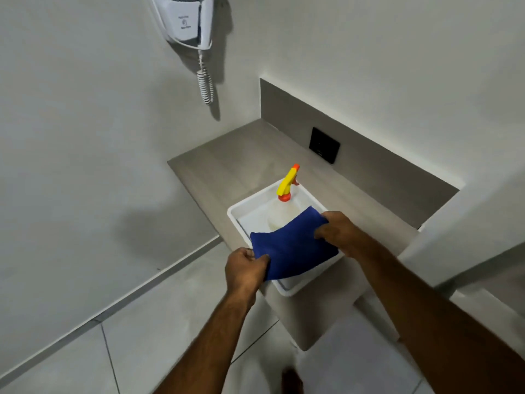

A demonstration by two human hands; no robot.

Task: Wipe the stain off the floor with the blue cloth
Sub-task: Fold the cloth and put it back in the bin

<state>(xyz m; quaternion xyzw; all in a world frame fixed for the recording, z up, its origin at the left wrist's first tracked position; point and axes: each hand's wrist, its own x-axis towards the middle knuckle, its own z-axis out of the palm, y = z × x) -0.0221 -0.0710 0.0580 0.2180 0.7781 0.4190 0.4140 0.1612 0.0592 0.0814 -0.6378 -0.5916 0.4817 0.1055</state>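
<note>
A blue cloth point(292, 247) is stretched flat over a white tray point(235, 213) on a grey counter. My left hand point(245, 268) pinches the cloth's near left corner. Its far right corner is gripped by my right hand point(338, 231). The cloth covers the tray's near half. The tiled floor point(159, 322) lies below at the left; I see no stain on it in this view.
A spray bottle point(285, 199) with a yellow and orange trigger head stands in the tray behind the cloth. The grey counter point(235, 157) has a black wall socket point(324, 145) on its backsplash. A wall-mounted hair dryer point(189, 21) with a coiled cord hangs above left. A bare foot point(292, 381) shows below.
</note>
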